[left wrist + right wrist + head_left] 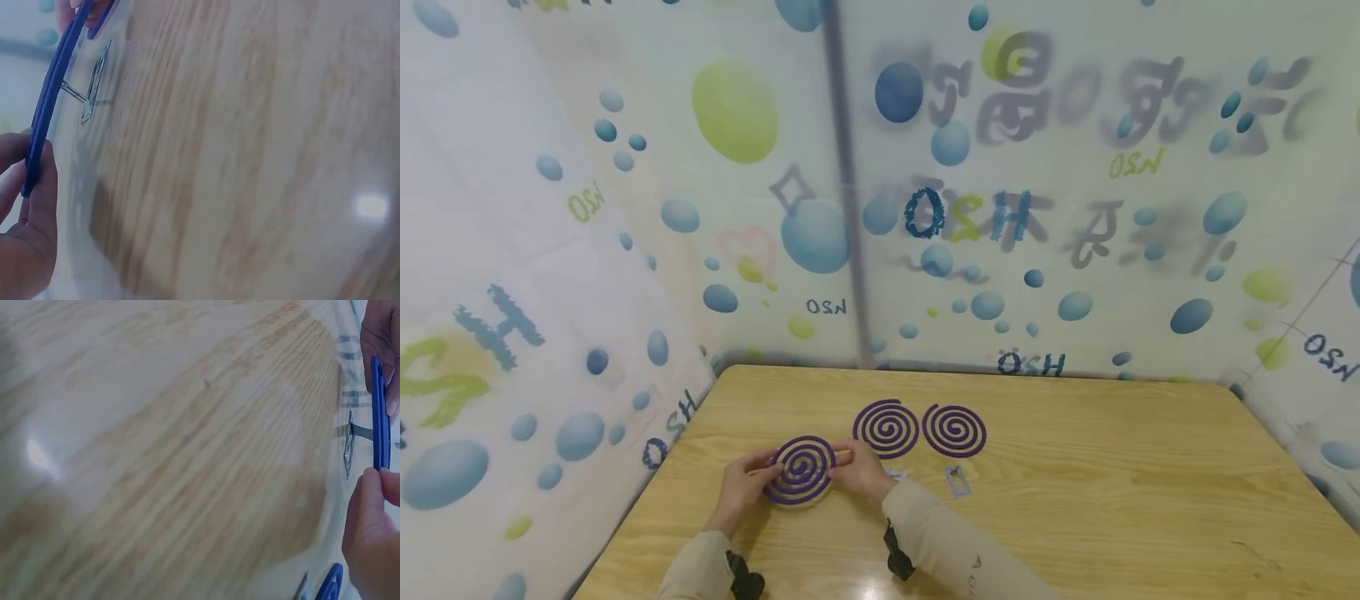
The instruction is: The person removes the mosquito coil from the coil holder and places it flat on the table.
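a purple spiral mosquito coil point(802, 471) is held just above the near left part of the light wooden desk point(1112, 500), gripped from both sides. the left hand point(743, 487) pinches the coil's left edge between thumb and fingers, and the left wrist view shows the coil edge-on point(47, 119) as a thin blue-purple band with the fingers point(37, 206) curled against it. the right hand point(861, 473) pinches the coil's right edge; in the right wrist view the coil point(380, 415) stands as a narrow upright strip between the thumb point(369, 519) below and the fingertips above. both arms wear beige sleeves with a dark strap at each wrist. two more purple spiral coils lie flat on the desk just beyond the hands, one point(886, 428) touching or nearly touching the other point(954, 430), side by side. a small metal coil stand point(956, 481) lies flat on the desk just to the right of the right hand. a white curtain printed with blue and green bubbles point(737, 208) closes in the desk on three sides
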Available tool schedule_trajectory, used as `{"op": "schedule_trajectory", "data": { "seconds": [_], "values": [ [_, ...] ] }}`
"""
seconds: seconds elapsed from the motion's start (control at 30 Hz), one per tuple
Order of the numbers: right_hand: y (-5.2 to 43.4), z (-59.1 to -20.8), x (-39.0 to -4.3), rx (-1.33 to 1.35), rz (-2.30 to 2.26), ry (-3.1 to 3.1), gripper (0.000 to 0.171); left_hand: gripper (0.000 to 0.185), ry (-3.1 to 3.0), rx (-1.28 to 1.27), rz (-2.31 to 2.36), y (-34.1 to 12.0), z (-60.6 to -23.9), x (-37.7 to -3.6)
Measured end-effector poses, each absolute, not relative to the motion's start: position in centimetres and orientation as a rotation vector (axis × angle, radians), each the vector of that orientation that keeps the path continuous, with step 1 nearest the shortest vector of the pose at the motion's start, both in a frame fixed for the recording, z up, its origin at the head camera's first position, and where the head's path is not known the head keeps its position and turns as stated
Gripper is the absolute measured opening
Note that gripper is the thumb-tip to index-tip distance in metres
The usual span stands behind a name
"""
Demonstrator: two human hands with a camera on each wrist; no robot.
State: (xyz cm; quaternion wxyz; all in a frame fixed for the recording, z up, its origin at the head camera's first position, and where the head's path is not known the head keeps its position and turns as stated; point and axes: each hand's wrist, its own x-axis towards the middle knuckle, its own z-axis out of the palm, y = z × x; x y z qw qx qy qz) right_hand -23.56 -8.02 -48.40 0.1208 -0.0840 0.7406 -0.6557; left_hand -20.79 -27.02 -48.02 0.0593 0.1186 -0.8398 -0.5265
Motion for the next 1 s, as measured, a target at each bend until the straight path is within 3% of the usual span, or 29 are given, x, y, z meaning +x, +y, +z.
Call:
{"op": "schedule_trajectory", "data": {
  "seconds": [0.7, 1.0],
  "values": [
    [-5.2, -47.8, -22.9, -0.335, -1.804, 2.293, 0.043, 0.032, -2.486, 0.288, -1.675, -25.0, -48.4, -21.3],
    [-4.4, -48.4, -22.2, -0.341, -1.818, 2.283, 0.052, 0.030, -2.465, 0.242, -1.697, -23.9, -48.6, -21.2]
  ]
}}
